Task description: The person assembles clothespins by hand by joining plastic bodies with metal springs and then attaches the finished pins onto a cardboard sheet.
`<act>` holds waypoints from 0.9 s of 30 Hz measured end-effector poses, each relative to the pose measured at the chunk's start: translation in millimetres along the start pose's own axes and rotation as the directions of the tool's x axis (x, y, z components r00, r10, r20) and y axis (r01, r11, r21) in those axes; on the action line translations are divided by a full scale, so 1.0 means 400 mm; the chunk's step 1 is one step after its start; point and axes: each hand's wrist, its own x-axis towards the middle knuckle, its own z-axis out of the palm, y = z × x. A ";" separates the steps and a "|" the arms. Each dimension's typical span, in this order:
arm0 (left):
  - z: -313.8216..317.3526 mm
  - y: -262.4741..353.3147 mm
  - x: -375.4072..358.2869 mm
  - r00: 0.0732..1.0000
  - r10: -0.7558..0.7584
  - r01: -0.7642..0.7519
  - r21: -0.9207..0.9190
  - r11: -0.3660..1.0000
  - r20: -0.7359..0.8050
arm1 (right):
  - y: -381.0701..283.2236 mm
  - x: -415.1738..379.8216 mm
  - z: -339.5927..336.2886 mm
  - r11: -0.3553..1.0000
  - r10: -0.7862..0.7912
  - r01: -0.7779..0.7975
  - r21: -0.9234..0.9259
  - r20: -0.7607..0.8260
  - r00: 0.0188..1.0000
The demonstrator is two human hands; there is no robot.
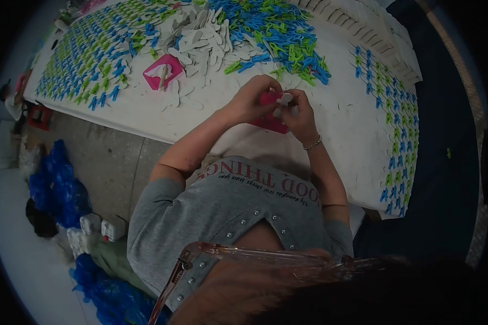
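Holds small white pc btwn hands, over pink block nr front edge of table.
Pinches white pc in fingertips of R hand, w/ grip almost closed; curls L hand just beside, but can't tell opening or hold of L grip. Has pink block partly hidden under both hands. Shows 2nd pink block farther L, w/ whitish stuff on top, nr loose grey-white pcs. Past hands, heaps blue + green clothespins; lines up more in rows at far L & in strip at R edge. Wears bracelet on R wrist.
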 end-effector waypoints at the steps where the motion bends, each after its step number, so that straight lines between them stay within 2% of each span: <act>1: -0.012 0.017 0.005 0.999 0.037 -0.038 0.046 0.998 0.029 | 0.002 0.000 0.005 1.000 0.001 -0.001 0.001 0.002 1.000; 5: -0.030 0.018 0.006 0.993 0.082 -0.092 0.121 0.988 0.084 | -0.009 0.007 0.012 0.988 -0.088 0.086 -0.126 -0.014 0.996; 8: -0.035 -0.004 -0.006 0.996 0.022 -0.033 0.126 0.991 0.085 | 0.000 -0.001 0.000 0.970 -0.135 0.129 -0.206 -0.014 0.991; 12: -0.023 -0.036 -0.018 0.996 0.024 -0.035 0.136 0.990 0.082 | 0.020 -0.018 -0.021 0.930 -0.202 0.187 -0.316 -0.015 0.979; 15: -0.009 -0.054 -0.016 0.991 0.048 -0.067 0.151 0.986 0.127 | 0.026 -0.031 -0.043 0.902 -0.174 0.166 -0.399 0.015 0.985; 22: 0.012 -0.059 -0.009 0.990 0.059 -0.082 0.173 0.981 0.129 | 0.019 -0.036 -0.055 0.898 -0.187 0.173 -0.405 0.004 0.982; 27: 0.035 -0.061 0.003 0.986 0.083 -0.115 0.228 0.967 0.147 | -0.028 -0.024 -0.084 0.854 -0.285 0.242 -0.461 -0.026 0.958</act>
